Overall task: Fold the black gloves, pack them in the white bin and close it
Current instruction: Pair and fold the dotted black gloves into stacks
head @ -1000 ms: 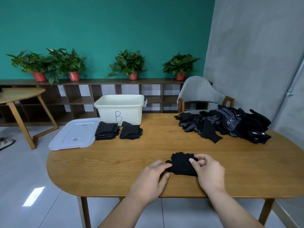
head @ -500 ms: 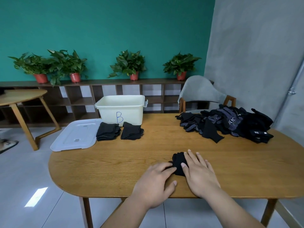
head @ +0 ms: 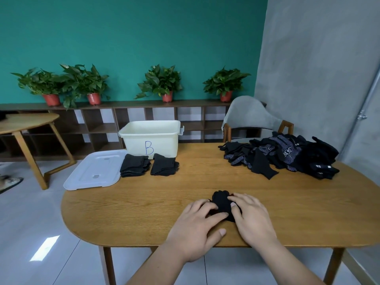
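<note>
A small folded black glove lies on the wooden table near its front edge. My left hand rests on the glove's left side and my right hand on its right side, fingertips pressing down on the fabric; much of the glove is hidden under them. The white bin, marked "B", stands open at the back left. Its lid lies flat beside it, hanging over the table's left edge. Two stacks of folded gloves sit in front of the bin. A heap of unfolded black gloves lies at the back right.
A grey chair stands behind the table at the right, against a grey wall. A second wooden table is off to the left. A low shelf with potted plants runs along the green wall.
The glove has been folded smaller. My right hand went from pinching its edge to lying over it, and both hands have drawn closer together on it.
</note>
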A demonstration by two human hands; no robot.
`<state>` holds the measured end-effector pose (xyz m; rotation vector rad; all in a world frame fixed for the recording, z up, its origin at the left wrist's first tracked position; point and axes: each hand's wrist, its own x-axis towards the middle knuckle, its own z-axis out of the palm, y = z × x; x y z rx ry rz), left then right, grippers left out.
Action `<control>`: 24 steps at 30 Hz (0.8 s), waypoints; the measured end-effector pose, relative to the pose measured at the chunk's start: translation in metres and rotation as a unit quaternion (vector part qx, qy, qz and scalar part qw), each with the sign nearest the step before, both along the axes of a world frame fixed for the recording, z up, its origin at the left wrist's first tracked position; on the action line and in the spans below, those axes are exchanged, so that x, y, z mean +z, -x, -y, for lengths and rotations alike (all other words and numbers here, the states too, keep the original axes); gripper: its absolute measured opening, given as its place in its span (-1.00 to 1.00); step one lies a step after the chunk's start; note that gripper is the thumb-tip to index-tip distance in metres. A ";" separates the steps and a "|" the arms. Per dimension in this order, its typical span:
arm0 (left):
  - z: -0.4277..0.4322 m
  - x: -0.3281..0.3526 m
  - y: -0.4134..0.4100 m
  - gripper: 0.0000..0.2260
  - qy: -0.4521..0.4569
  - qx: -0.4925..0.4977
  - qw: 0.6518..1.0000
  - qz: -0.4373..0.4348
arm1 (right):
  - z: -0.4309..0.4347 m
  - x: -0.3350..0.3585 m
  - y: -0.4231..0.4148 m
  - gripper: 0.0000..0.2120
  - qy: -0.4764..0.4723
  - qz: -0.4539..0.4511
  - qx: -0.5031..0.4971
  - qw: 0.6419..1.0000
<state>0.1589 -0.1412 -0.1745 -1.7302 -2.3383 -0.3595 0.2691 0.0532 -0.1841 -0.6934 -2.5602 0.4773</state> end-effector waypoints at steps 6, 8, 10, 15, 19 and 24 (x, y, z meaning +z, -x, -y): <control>-0.003 -0.001 0.003 -0.46 -0.041 0.097 0.992 0.068 | 0.005 0.000 -0.001 -0.61 -0.054 -0.002 -0.020 0.998; -0.005 -0.001 0.005 -0.44 -0.048 0.139 0.985 0.090 | 0.007 0.001 -0.002 -0.61 -0.077 0.001 -0.014 0.997; -0.007 -0.002 0.009 -0.43 -0.052 0.174 0.977 0.107 | 0.008 0.003 -0.003 -0.57 -0.102 0.019 0.002 0.995; -0.009 -0.008 0.013 -0.52 -0.085 0.242 0.957 0.134 | 0.013 0.007 -0.002 -0.40 -0.136 0.107 0.100 0.980; -0.010 -0.008 0.016 -0.60 -0.141 0.274 0.939 0.154 | 0.015 0.011 0.004 -0.48 -0.132 0.150 0.121 0.972; -0.010 -0.004 0.021 -0.63 -0.197 0.320 0.903 0.209 | 0.026 0.016 0.019 -0.47 -0.100 0.170 0.128 0.972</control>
